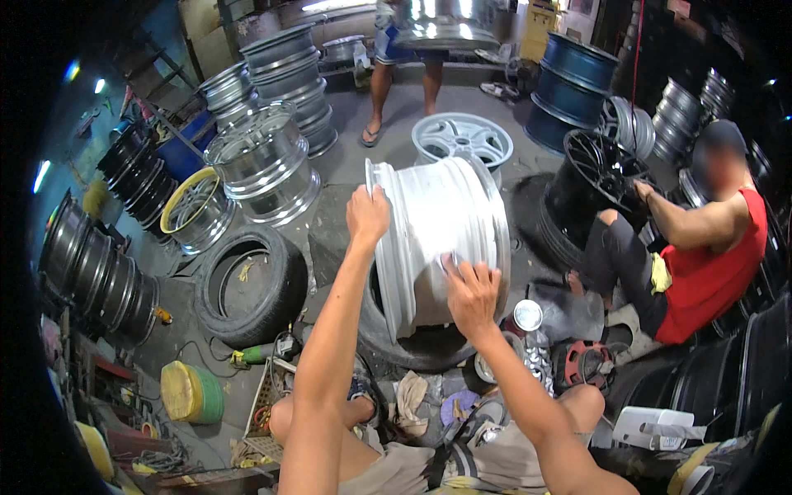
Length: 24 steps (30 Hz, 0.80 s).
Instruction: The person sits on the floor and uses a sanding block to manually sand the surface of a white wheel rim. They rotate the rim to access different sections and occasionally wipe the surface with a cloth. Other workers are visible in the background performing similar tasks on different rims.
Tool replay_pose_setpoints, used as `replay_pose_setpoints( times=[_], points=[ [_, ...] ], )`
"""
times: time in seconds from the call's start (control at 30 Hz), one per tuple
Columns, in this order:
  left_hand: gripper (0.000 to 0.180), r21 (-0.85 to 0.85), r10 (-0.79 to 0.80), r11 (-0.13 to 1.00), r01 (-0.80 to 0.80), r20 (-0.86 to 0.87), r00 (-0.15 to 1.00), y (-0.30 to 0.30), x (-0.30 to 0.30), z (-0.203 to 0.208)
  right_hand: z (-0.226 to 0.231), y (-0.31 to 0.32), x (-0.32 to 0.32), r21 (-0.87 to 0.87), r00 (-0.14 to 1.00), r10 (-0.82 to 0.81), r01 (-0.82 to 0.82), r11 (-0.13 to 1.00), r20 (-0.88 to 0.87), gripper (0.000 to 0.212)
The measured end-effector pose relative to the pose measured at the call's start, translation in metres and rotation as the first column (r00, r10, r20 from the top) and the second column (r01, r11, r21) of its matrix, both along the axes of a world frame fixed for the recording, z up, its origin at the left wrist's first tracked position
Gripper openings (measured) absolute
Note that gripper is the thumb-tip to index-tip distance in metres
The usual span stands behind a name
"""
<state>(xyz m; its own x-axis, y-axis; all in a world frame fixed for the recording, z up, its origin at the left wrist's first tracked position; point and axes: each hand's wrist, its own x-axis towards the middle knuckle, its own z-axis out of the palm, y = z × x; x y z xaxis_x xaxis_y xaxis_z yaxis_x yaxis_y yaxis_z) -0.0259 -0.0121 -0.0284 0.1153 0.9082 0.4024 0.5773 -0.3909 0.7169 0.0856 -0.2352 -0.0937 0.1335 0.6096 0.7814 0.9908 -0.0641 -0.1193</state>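
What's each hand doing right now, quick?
Left hand: closed on the edge of the silver wheel rim.
Right hand: against the rim's barrel; whether it pinches something small cannot be told.

Tire on floor, seemingly concrete.

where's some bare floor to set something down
The clearest floor shows between the tall silver rim stack and the grey spoked rim. A smaller patch lies between that spoked rim and the black rim. Below the pale rim it's crowded: tyre, cloth, white-topped tin.
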Motion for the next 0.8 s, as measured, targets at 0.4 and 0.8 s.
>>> replay_pose_setpoints(
  times=[0.4, 0.8],
  points=[
    [0.042, -0.033, -0.021, 0.999, 0.02, -0.018, 1.0, 0.002, 0.005, 0.004, 0.022, 0.029, 0.027, 0.029, 0.999, -0.007, 0.006, 1.0, 0.046, 0.034],
    [0.043, -0.101, -0.033, 0.994, 0.033, -0.006, 0.999, 0.001, 0.009, 0.012, 0.048, 0.058, 0.043, 0.044, 0.995, -0.002, -0.002, 0.999, 0.099, 0.026]
  ],
)
